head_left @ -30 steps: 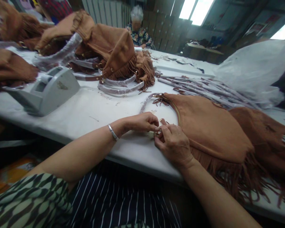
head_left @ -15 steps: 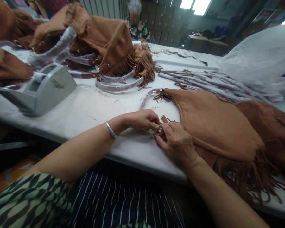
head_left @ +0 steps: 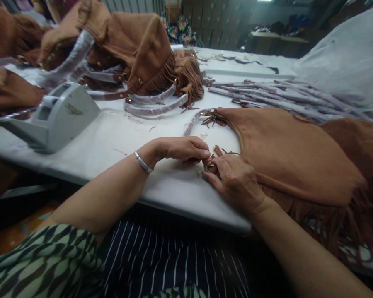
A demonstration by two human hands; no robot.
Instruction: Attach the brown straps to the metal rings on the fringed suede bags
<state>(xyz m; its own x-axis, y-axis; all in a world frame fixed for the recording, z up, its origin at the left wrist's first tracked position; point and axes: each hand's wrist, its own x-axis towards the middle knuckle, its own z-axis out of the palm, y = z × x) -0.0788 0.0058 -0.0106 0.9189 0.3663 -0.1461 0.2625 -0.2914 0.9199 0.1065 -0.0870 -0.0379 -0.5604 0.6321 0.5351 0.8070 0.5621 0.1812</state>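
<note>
Fingers of the left hand [head_left: 188,149] pinch together on a small fitting [head_left: 209,167]; those of the right hand [head_left: 238,178] curl nearly closed around it, covering much of it. The bag [head_left: 295,153] lies on the desk [head_left: 174,190] at their 3 o'clock, its fringe [head_left: 329,223] blurred. The handle [head_left: 191,123] arcs at 11 o'clock, partly hidden behind the left hand.

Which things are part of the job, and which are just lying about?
Part of the job, it seems:
left hand and right hand
small brown-and-metal piece between them
fringed brown bag

Lying about:
grey tape dispenser
plastic-wrapped straps
other bags
</note>
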